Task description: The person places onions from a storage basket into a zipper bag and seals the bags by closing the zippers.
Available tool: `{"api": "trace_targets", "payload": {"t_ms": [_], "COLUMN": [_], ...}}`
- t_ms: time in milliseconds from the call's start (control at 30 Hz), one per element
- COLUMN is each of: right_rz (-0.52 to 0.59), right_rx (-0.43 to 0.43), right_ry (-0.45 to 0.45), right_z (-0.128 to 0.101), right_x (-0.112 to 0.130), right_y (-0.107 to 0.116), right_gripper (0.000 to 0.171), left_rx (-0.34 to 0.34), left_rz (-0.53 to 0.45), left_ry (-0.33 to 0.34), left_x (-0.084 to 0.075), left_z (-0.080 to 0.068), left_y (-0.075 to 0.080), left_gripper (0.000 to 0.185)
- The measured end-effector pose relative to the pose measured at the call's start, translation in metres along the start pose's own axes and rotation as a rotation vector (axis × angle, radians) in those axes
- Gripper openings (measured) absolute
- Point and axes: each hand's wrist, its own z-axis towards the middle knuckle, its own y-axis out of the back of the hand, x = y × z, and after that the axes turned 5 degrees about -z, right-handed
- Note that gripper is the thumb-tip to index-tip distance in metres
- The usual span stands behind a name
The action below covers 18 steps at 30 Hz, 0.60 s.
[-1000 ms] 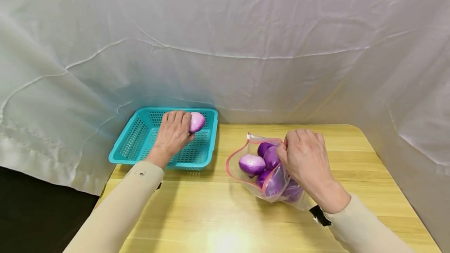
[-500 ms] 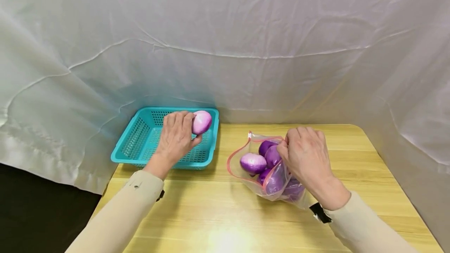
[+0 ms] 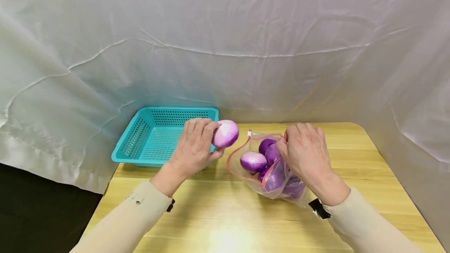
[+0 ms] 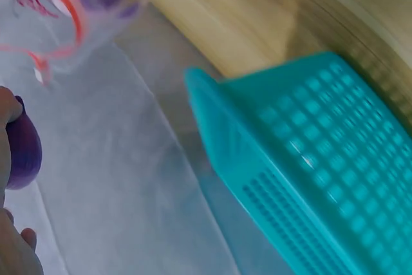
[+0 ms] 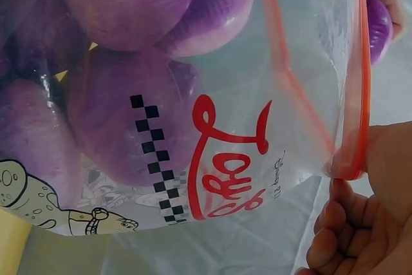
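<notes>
A purple onion (image 3: 225, 133) is gripped in the curled fingers of the left hand (image 3: 195, 147) and is held in the air just past the right rim of the teal basket (image 3: 147, 143), close beside the mouth of the clear zip bag (image 3: 246, 179), with only a narrow gap seen between onion and bag rim. In the left wrist view the onion (image 4: 22, 152) is seen at the frame's left edge, though that picture is blurred. The bag's red-edged rim (image 5: 353, 94) is pinched by the right hand (image 3: 304, 155) on its far right side, so the mouth is kept open toward the left. Several more onions (image 3: 252, 162) are seen inside the bag, piled against one another. The basket is set at the far left corner of the tabletop (image 3: 228, 225), against the white cloth backdrop (image 3: 225, 50), with its left side overhanging the table's left edge. The bag lies near the middle of the far half. Bare wood is left along the near edge and toward the far right corner
</notes>
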Motion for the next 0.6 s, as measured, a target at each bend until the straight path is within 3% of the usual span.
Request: {"api": "trace_targets", "payload": {"t_ms": [300,600], "right_rz": [-0.011,-0.017], "right_rx": [0.038,0.028], "right_ry": [-0.032,-0.028], "right_z": [0.005,0.002], "right_x": [0.003,0.002], "right_y": [-0.002,-0.002], "right_gripper": [0.015,0.015], "left_rx": [0.149,0.24], "left_rz": [-0.062,-0.067], "left_ry": [-0.094,-0.171], "left_x": [-0.026,-0.047], "left_z": [0.012,0.029], "left_y": [0.002,-0.014], "left_gripper": [0.071,0.069]}}
